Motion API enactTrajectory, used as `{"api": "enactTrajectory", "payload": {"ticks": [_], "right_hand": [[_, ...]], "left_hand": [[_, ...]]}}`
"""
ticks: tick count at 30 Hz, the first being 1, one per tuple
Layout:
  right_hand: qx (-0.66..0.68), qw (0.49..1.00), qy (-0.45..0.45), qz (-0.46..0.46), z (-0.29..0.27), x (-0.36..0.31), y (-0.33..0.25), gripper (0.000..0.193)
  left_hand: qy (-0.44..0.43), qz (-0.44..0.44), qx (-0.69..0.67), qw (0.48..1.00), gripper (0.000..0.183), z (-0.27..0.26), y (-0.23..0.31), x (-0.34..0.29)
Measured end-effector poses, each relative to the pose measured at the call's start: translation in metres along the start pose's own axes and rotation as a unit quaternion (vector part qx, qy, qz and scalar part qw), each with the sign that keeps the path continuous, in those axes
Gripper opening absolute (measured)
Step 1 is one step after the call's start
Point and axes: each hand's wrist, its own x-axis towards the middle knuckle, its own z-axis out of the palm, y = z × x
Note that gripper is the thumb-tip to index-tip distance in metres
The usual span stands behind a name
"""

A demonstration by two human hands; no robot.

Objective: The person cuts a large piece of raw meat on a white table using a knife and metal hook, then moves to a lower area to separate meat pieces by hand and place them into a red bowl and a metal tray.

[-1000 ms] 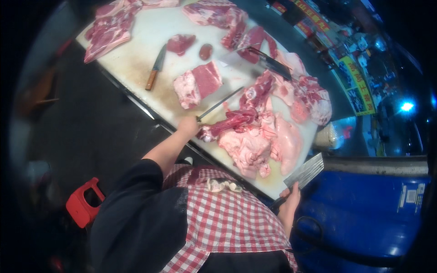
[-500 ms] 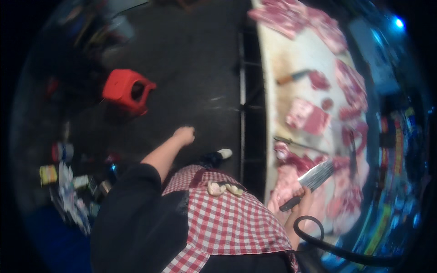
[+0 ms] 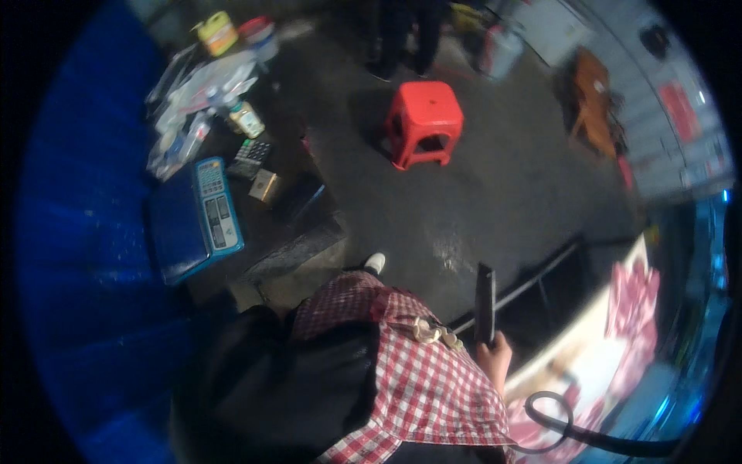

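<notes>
My right hand (image 3: pixel 495 357) is closed round the handle of a cleaver (image 3: pixel 485 300), which points up and away from me, its blade seen nearly edge-on. It is held in front of the near end of a white table (image 3: pixel 591 362) bearing raw meat (image 3: pixel 635 305). My left hand does not show; only the black sleeve (image 3: pixel 286 371) of that side is in view. I wear a red-and-white checked apron (image 3: pixel 433 379).
A red plastic stool (image 3: pixel 430 116) stands on the dark floor ahead, a person's legs (image 3: pixel 406 35) behind it. To the left, a blue scale (image 3: pixel 219 220), a calculator (image 3: pixel 250 157), a bottle (image 3: pixel 247 120) and plastic bags (image 3: pixel 205 89) lie on a dark surface. A wooden chair-like piece (image 3: pixel 591 100) leans at the right.
My view has swung left, away from the meat table toward the scale. The cleaver has come off the meat and is now raised. My left hand has left the view.
</notes>
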Motion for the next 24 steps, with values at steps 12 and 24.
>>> {"api": "enactTrajectory", "payload": {"ticks": [12,24], "right_hand": [[-0.336,0.933,-0.102,-0.078,0.026,0.255,-0.010,0.036],[-0.423,0.859,-0.288,0.012,0.056,0.539,-0.017,0.031]], "left_hand": [[0.071,-0.033,-0.314,0.946,0.037,-0.034,0.067,0.013],[0.099,-0.118,-0.466,0.871,0.036,-0.086,0.171,0.026]]}}
